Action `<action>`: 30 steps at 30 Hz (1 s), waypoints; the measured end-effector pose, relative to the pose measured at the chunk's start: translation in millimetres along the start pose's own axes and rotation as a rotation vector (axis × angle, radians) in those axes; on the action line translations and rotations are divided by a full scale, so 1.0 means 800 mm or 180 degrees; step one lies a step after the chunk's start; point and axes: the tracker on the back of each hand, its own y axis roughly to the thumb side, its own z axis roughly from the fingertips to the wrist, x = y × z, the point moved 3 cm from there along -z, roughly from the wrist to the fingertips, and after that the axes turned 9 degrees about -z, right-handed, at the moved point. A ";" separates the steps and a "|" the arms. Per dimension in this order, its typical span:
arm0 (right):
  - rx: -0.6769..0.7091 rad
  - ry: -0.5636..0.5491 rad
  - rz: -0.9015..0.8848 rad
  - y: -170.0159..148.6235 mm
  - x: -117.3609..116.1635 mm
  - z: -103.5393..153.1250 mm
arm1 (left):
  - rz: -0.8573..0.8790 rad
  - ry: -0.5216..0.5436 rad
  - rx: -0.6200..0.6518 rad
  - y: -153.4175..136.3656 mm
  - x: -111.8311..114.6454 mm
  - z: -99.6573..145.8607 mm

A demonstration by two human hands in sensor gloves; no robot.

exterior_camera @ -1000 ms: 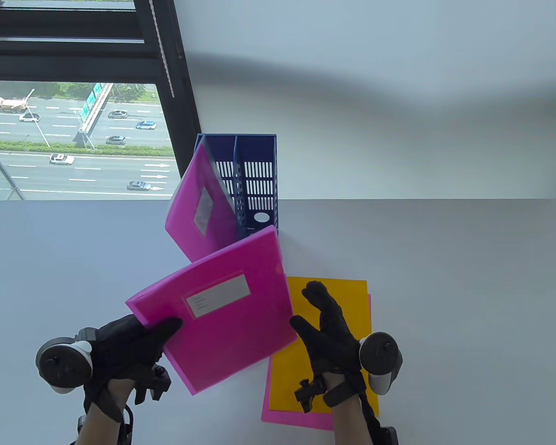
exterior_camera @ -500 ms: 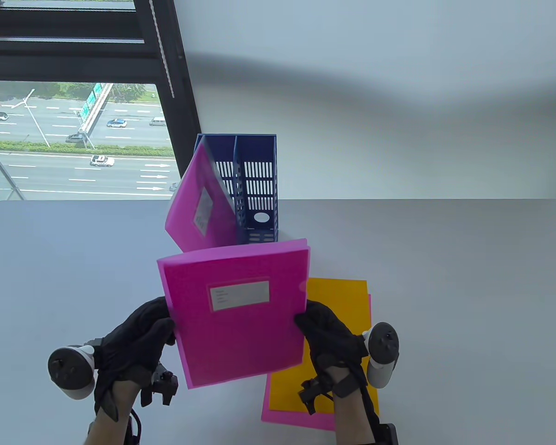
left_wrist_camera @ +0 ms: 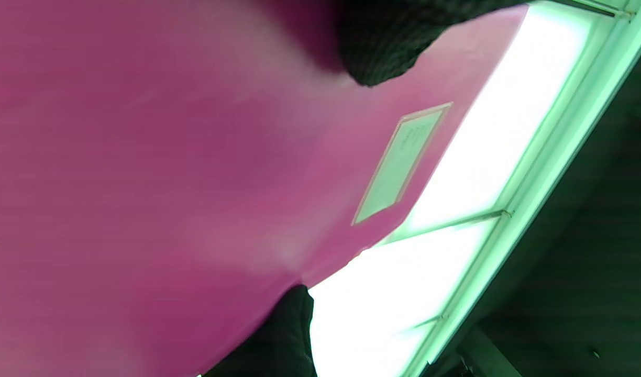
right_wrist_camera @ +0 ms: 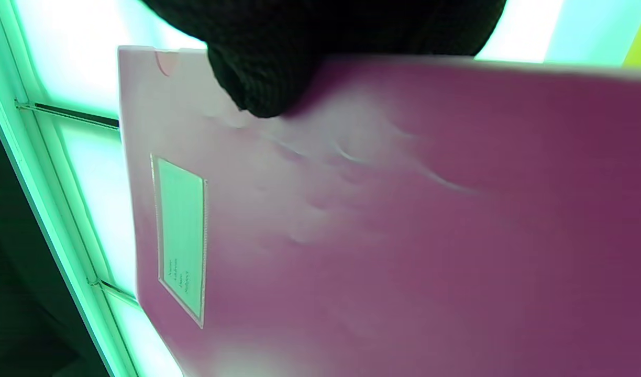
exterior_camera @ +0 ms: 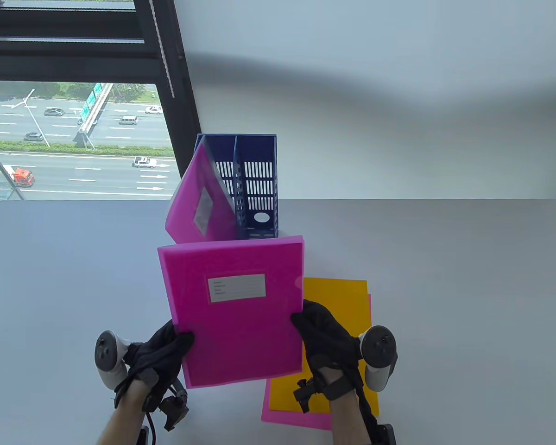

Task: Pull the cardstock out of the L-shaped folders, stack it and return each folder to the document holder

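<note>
A magenta L-shaped folder (exterior_camera: 236, 310) with a grey label is held above the table, label side up. My left hand (exterior_camera: 164, 354) grips its lower left edge with the thumb on top. My right hand (exterior_camera: 322, 333) pinches its right edge. Both wrist views are filled by the same folder (left_wrist_camera: 168, 183) (right_wrist_camera: 378, 235), with a gloved thumb pressed on it. A second magenta folder (exterior_camera: 201, 208) leans in the left slot of the blue document holder (exterior_camera: 255, 185). Orange cardstock (exterior_camera: 340, 306) lies on pink cardstock (exterior_camera: 296, 417) under my right hand.
The document holder stands at the table's far edge, its right slot holding nothing. A window with a dark frame (exterior_camera: 167, 69) is behind the table at the left. The grey table (exterior_camera: 468, 301) stretches bare to the right and left of the hands.
The held folder has turned from tilted to nearly square with the table. My right hand left the orange cardstock and took the folder's right edge. My left hand slid toward the lower left corner.
</note>
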 end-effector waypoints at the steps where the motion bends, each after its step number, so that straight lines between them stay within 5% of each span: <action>1: 0.0009 0.0072 0.0055 0.001 -0.005 0.000 | 0.0026 0.0018 -0.0077 -0.005 -0.002 0.002; 7: 0.0195 0.0145 0.0322 0.017 -0.018 0.003 | 0.0022 0.0240 -0.0140 -0.010 -0.016 0.006; 15: 0.1056 -0.0223 0.0887 0.067 -0.025 0.025 | -0.0131 0.0213 -0.0121 -0.005 -0.017 0.006; 30: 0.0954 -0.0148 0.0499 0.066 -0.024 0.024 | -0.0095 0.0123 -0.0106 -0.005 -0.014 0.005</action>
